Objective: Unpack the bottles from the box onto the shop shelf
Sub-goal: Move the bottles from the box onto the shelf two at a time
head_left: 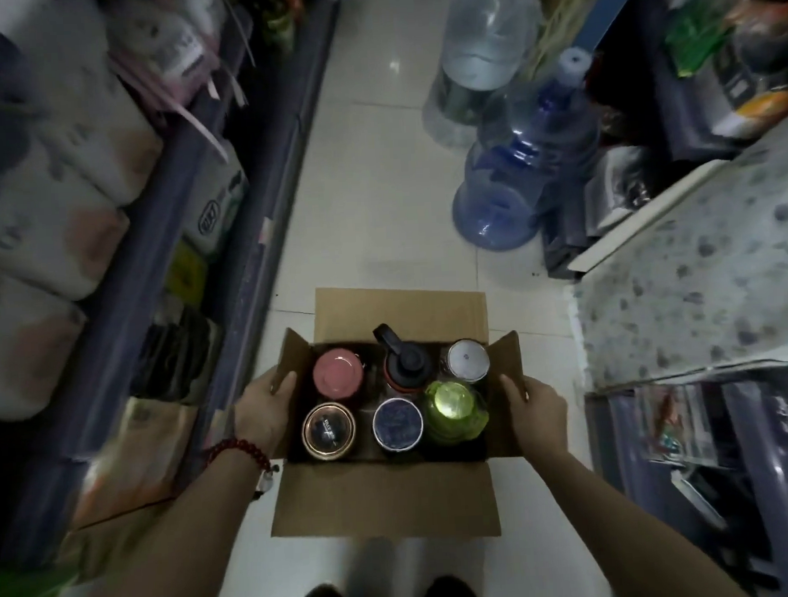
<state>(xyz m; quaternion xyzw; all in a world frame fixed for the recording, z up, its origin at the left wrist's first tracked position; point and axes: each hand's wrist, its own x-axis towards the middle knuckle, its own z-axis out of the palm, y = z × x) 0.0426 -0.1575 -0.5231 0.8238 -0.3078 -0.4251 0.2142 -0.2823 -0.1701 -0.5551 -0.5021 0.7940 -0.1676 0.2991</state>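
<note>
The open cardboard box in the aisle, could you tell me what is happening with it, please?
A person stands in a shop aisle holding the open brown cardboard box by its side flaps, left hand on one, right hand on the other. Six bottles stand upright inside, among them a pink-lidded bottle, a black sports-cap bottle and a green-lidded bottle. None has been taken out yet.

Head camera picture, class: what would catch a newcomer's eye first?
An open cardboard box held at its side flaps by the left hand and right hand, with six bottles standing inside. The green lid at near right shines brightest. Beyond, two big water jugs stand on the floor.
</note>
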